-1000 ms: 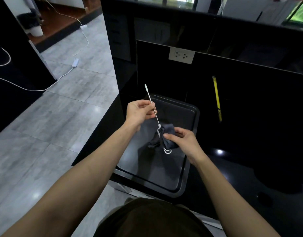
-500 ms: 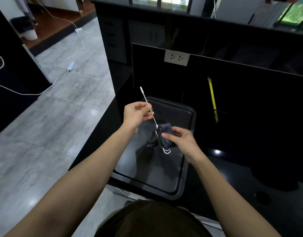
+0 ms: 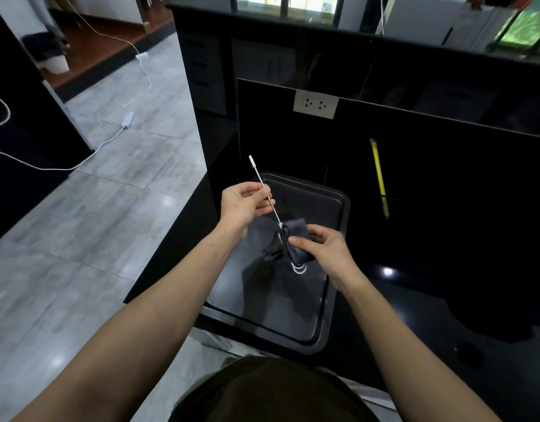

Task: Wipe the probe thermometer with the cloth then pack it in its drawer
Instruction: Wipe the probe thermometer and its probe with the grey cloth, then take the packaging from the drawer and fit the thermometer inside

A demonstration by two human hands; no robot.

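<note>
I have the probe thermometer (image 3: 264, 190) pinched in my left hand (image 3: 243, 205), above the open drawer (image 3: 338, 205) at the counter's left edge. My right hand (image 3: 322, 248) grips the cloth (image 3: 296, 239) around its lower end. I judge wiping underway; packing remains.

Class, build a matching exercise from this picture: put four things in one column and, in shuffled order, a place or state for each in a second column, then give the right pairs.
Things
1. probe thermometer
2. cloth
3. wall socket
4. yellow stick

Places or states
A. set in the dark panel behind the counter
B. lying on the dark counter, right of the black tray
C. pinched by the left hand, white tip pointing up and away
D. bunched in the right hand around the coiled white cable

Pairs: 1-C, 2-D, 3-A, 4-B
</note>
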